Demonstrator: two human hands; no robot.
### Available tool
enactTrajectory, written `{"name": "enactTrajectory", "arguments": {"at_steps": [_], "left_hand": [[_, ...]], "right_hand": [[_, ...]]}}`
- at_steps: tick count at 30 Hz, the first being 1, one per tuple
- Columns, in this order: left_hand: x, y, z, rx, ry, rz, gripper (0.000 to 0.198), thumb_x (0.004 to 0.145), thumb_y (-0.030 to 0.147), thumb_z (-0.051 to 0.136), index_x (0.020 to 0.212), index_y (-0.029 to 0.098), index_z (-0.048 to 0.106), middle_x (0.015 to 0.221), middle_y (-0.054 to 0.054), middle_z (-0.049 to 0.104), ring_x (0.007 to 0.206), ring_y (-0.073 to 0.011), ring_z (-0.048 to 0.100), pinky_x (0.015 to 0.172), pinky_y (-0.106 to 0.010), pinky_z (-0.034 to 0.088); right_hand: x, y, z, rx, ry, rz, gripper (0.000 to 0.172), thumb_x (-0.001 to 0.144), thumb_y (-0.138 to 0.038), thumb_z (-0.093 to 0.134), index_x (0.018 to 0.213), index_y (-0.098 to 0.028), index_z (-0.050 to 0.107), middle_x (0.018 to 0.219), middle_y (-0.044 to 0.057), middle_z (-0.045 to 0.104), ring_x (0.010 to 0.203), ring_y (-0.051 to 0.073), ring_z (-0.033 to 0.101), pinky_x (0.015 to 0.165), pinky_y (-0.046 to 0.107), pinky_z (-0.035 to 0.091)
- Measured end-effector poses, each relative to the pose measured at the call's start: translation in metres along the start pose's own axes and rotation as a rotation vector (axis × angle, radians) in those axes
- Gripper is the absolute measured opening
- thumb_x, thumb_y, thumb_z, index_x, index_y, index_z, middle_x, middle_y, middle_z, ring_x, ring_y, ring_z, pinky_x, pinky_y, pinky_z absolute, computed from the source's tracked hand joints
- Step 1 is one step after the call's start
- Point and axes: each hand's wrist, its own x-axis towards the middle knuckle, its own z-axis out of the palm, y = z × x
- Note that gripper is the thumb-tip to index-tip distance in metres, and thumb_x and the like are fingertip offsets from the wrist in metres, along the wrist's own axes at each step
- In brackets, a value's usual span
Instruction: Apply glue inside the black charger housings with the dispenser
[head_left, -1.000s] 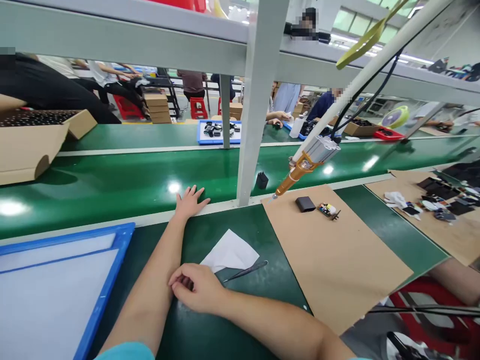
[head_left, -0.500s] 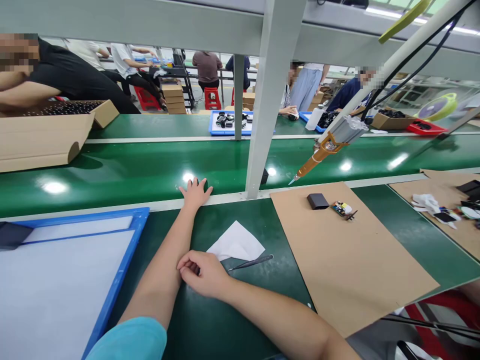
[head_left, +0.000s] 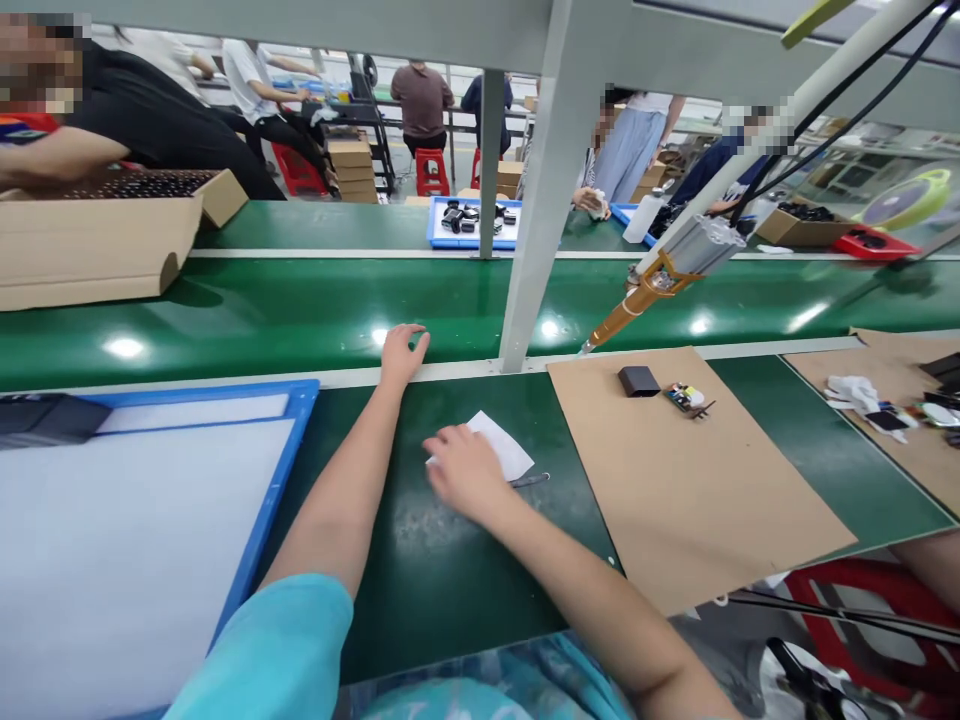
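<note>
My left hand lies flat with its fingers stretched out on the near edge of the green conveyor belt, holding nothing. My right hand rests palm down on the left part of a white paper sheet on the dark green worktop, fingers loosely extended. The tip end of metal tweezers shows just to the right of that hand; the rest is hidden under it. I cannot tell whether the fingers touch the tweezers.
A blue-framed white tray with a black object lies left. To the right, a cardboard sheet carries a small black box and a circuit board. An orange screwdriver hangs beside a grey post. Other people work beyond the belt.
My right hand left my left forearm and moved forward onto the white paper, covering most of the tweezers. My left hand's fingers drew closer together. The view shifted left and down.
</note>
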Motion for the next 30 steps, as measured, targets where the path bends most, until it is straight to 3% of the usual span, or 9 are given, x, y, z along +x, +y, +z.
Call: {"name": "enactTrajectory", "arguments": {"at_steps": [5, 8, 11, 15, 17, 18, 20, 25, 30], "left_hand": [[-0.013, 0.0, -0.011, -0.025, 0.035, 0.003, 0.036, 0.092, 0.027, 0.04, 0.115, 0.014, 0.064, 0.118, -0.01, 0.067, 0.116, -0.0245, 0.055, 0.102, -0.036, 0.04], [-0.02, -0.006, -0.023, -0.035, 0.013, 0.009, 0.034, 0.088, 0.02, 0.044, 0.114, 0.015, 0.065, 0.111, -0.008, 0.071, 0.108, -0.0235, 0.06, 0.097, -0.034, 0.044], [-0.022, -0.015, -0.045, -0.035, 0.003, 0.001, 0.036, 0.085, 0.018, 0.046, 0.115, 0.016, 0.065, 0.108, -0.007, 0.072, 0.105, -0.0228, 0.062, 0.094, -0.033, 0.046], [-0.023, -0.025, -0.088, -0.017, 0.032, -0.028, 0.038, 0.085, 0.019, 0.047, 0.118, 0.015, 0.063, 0.108, -0.008, 0.071, 0.104, -0.0213, 0.063, 0.094, -0.032, 0.045], [-0.027, -0.028, -0.111, -0.017, 0.047, -0.032, 0.038, 0.086, 0.02, 0.048, 0.119, 0.015, 0.063, 0.107, -0.007, 0.071, 0.102, -0.0199, 0.063, 0.093, -0.03, 0.045], [-0.03, -0.029, -0.122, -0.025, 0.05, -0.024, 0.037, 0.086, 0.022, 0.049, 0.119, 0.015, 0.063, 0.105, -0.006, 0.072, 0.1, -0.0192, 0.064, 0.093, -0.03, 0.045], [-0.037, -0.029, -0.143, -0.062, 0.052, 0.0, 0.035, 0.085, 0.025, 0.052, 0.116, 0.015, 0.064, 0.101, -0.005, 0.072, 0.097, -0.0187, 0.064, 0.092, -0.03, 0.045], [-0.052, -0.014, -0.166, -0.301, -0.057, -0.083, 0.03, 0.082, 0.033, 0.059, 0.104, 0.014, 0.068, 0.096, -0.008, 0.073, 0.09, -0.0203, 0.066, 0.085, -0.032, 0.05], [-0.09, 0.044, -0.138, -0.869, -0.613, -0.295, 0.056, 0.087, 0.064, 0.046, 0.093, 0.012, 0.068, 0.098, -0.014, 0.073, 0.092, -0.0254, 0.068, 0.08, -0.038, 0.054]], "right_hand": [[0.002, 0.065, -0.029, -0.052, -0.047, 0.033, 0.035, 0.089, -0.012, 0.043, 0.118, -0.017, 0.062, 0.13, 0.014, 0.059, 0.115, 0.026, 0.052, 0.099, 0.043, 0.045], [0.015, 0.069, -0.031, -0.034, -0.034, 0.048, 0.044, 0.088, -0.002, 0.03, 0.124, -0.007, 0.056, 0.135, 0.022, 0.053, 0.121, 0.027, 0.05, 0.108, 0.048, 0.036], [0.013, 0.016, -0.008, 0.069, -0.131, -0.082, 0.041, 0.087, 0.001, 0.035, 0.12, -0.005, 0.059, 0.126, 0.023, 0.061, 0.118, 0.025, 0.055, 0.105, 0.044, 0.041], [-0.018, -0.077, 0.03, 0.339, -0.412, -0.465, 0.027, 0.076, -0.004, 0.063, 0.093, -0.022, 0.072, 0.104, 0.001, 0.074, 0.102, 0.014, 0.065, 0.088, 0.02, 0.049], [-0.028, -0.092, 0.029, 0.501, -0.478, -0.554, 0.032, 0.072, 0.001, 0.06, 0.088, -0.023, 0.074, 0.098, -0.003, 0.076, 0.097, 0.011, 0.067, 0.084, 0.017, 0.049], [-0.029, -0.089, 0.024, 0.633, -0.466, -0.532, 0.034, 0.074, 0.002, 0.056, 0.089, -0.023, 0.074, 0.097, -0.003, 0.076, 0.094, 0.011, 0.068, 0.083, 0.019, 0.049], [-0.025, -0.065, 0.005, 1.192, -0.331, -0.197, 0.024, 0.073, -0.005, 0.06, 0.085, -0.019, 0.075, 0.084, 0.0, 0.076, 0.079, 0.014, 0.069, 0.076, 0.025, 0.052], [-0.013, 0.004, -0.037, 1.438, 0.009, 0.075, 0.022, 0.076, -0.025, 0.061, 0.096, -0.021, 0.07, 0.092, 0.002, 0.073, 0.08, 0.014, 0.067, 0.076, 0.027, 0.053], [-0.023, 0.02, -0.042, 1.448, 0.172, 0.159, 0.024, 0.071, -0.029, 0.066, 0.094, -0.023, 0.068, 0.084, 0.0, 0.072, 0.071, 0.013, 0.065, 0.07, 0.027, 0.053]]}}
